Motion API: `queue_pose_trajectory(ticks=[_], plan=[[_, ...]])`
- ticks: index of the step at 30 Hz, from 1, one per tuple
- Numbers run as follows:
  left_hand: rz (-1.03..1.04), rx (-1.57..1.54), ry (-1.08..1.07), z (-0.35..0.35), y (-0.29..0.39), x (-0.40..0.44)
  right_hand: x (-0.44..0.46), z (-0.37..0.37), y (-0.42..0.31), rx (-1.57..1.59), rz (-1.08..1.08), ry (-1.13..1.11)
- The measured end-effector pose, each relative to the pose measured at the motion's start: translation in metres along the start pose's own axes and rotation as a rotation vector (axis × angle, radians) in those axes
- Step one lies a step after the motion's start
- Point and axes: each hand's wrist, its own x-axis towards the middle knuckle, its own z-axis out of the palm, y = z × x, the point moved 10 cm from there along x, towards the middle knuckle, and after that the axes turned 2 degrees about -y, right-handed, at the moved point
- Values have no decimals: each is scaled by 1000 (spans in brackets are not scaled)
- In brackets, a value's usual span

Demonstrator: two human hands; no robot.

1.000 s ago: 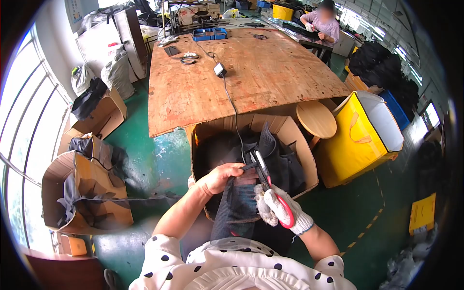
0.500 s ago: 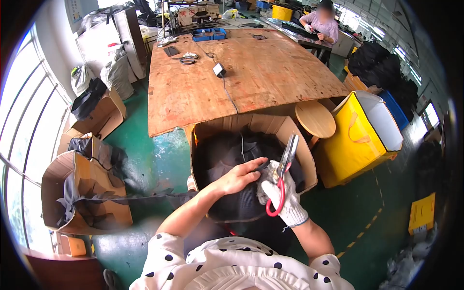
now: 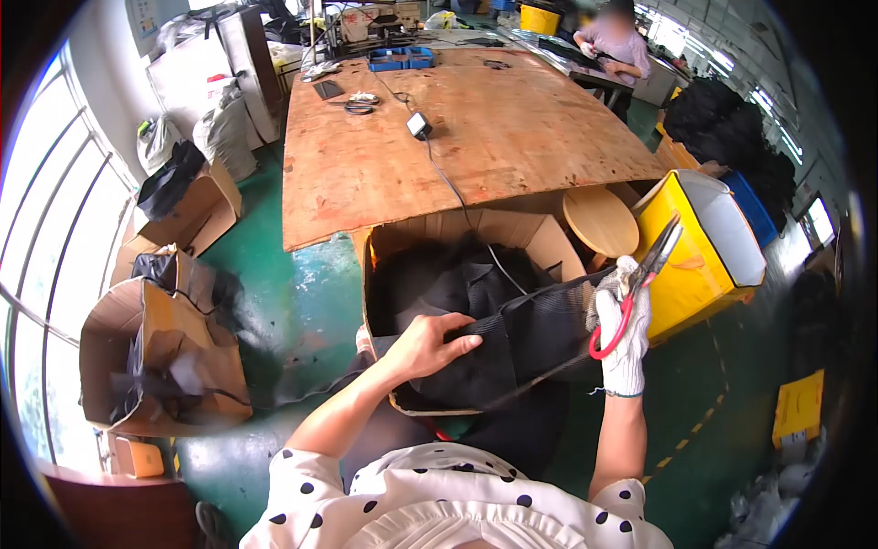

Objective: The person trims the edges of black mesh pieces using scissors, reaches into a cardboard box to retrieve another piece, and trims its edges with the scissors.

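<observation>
My gloved right hand [image 3: 626, 320] holds red-handled scissors [image 3: 646, 272], blades pointing up and to the right. The same hand grips one end of a black mesh piece [image 3: 549, 316], stretched out over the box. On its other end lies my bare left hand [image 3: 430, 346], thumb and fingers apart, the cloth under or between them. Beneath both is a cardboard box [image 3: 540, 229] with a heap of black fabric [image 3: 457, 279] in it. A thin cable [image 3: 450, 183] runs from the wooden table into the box.
The wooden table [image 3: 457, 119] stands ahead. A round stool [image 3: 599, 222] and a yellow bag [image 3: 681, 265] are on the right. At the left is a cardboard box with dark strips [image 3: 215, 366]. A co-worker [image 3: 617, 46] works at the far right.
My right hand has moved right and away from my left hand, drawing the mesh out between them. The dark strip from the left box has shifted and hangs lower.
</observation>
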Motion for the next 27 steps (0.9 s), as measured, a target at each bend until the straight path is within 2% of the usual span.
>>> queue_pose_trajectory(ticks=[1,3,5,7,9,11,12,14,16,17,19,20,21,23,25,27], plan=[[9,-4,-7,5,3,8,-6,-4,-16,-228,-70,-12],[4,-85,-100,27,3,23,-10,-8,-27,-239,-132,7],[93,-163,-134,46,9,38,-16,-9,-26,-183,-100,25],[-29,-553,-378,78,12,47,-21,-11,-26,-194,-101,36],[-43,-619,-370,80,22,49,-23,-13,-18,-112,-111,31],[-230,-814,-242,71,11,50,-25,-10,-13,-100,-59,23],[-252,-903,-193,62,9,48,-26,-4,-19,-97,-141,-4],[-188,-834,-73,28,22,43,-25,1,-23,-86,-225,-30],[-82,-679,-38,-3,25,37,-18,12,-1,219,-29,-156],[-12,-510,-35,-15,29,33,-18,16,-3,315,-27,-128],[192,-45,-134,-28,55,20,-20,14,2,406,-50,-114],[477,192,-87,-33,68,9,-15,12,15,462,-23,-166],[472,199,-88,-36,77,4,-14,13,18,470,-21,-167],[341,667,-100,-35,89,-5,-14,10,30,463,33,-102],[351,633,-63,-41,88,-8,-11,10,42,435,62,-104],[406,397,-5,-47,83,-11,-10,17,37,409,4,-152]])
